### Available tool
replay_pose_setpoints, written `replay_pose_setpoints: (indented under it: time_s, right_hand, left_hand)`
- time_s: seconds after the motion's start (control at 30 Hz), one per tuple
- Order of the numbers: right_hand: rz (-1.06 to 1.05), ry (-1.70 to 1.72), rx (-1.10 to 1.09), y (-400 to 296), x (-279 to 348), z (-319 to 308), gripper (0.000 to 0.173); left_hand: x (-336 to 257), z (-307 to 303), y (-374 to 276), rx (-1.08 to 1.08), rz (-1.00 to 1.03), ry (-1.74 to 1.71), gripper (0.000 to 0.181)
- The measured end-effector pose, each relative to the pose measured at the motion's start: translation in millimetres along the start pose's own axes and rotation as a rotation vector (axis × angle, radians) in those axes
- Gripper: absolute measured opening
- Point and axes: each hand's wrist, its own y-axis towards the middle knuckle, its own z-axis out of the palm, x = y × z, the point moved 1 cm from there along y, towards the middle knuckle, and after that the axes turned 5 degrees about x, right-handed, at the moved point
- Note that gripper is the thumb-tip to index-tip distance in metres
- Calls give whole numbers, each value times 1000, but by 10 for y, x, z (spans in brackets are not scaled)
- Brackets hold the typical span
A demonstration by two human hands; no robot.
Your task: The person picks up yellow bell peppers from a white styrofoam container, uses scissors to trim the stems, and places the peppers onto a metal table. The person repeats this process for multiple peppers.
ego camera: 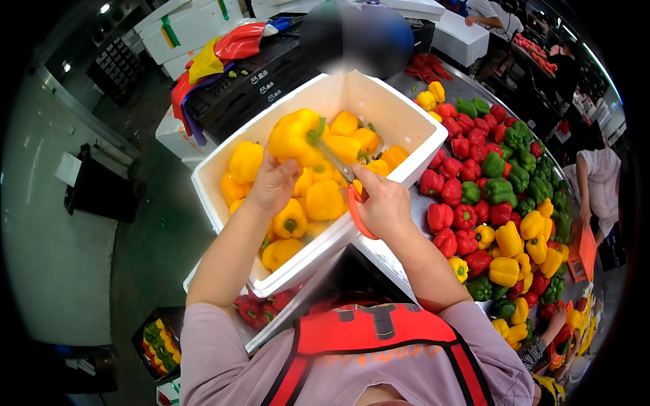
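Observation:
A yellow bell pepper rests in my left hand, lifted above a white foam box. Orange-handled scissors are gripped in my right hand. Their blades reach up to the green stem of the held pepper; whether they close around it I cannot tell. Beneath both hands, several more yellow peppers lie loose in the box. My left fingers hide the underside of the raised pepper.
Red, green and yellow peppers cover a metal table on the right. Black crates stand behind the box. Red peppers fill a lower foam box. A co-worker's hands handle peppers at lower right.

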Motion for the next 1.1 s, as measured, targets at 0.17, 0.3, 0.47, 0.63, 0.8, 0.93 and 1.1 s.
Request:
replay_pose_setpoints:
  time_s: [0.17, 0.3, 0.47, 0.63, 0.8, 0.93, 1.1]
  right_hand:
    - [-43, 52, -11, -3, -119, 33, 33]
    - [56, 305, 48, -52, -111, -39, 31]
    - [324, 1283, 146, -102, -229, -206, 49]
    - [86, 1484, 175, -197, -76, -121, 67]
    - [249, 1758, 15, -518, -376, -129, 62]
    - [561, 1385, -485, -816, -1248, -569, 50]
    - [426, 51, -861, -1511, -3010, -1093, 55]
  left_hand:
    - [1, -16, -2, -29, 9, 19, 64]
    - [-9, 42, 11, -91, 127, 117, 75]
    - [-77, 353, -135, -202, 279, 941, 88]
    - [86, 402, -188, 328, 687, 1200, 89]
    - [51, 536, -174, 318, 427, 1249, 98]
    - [-76, 205, -39, 87, 41, 1221, 80]
    - [-62, 69, 56, 0, -301, 1358, 60]
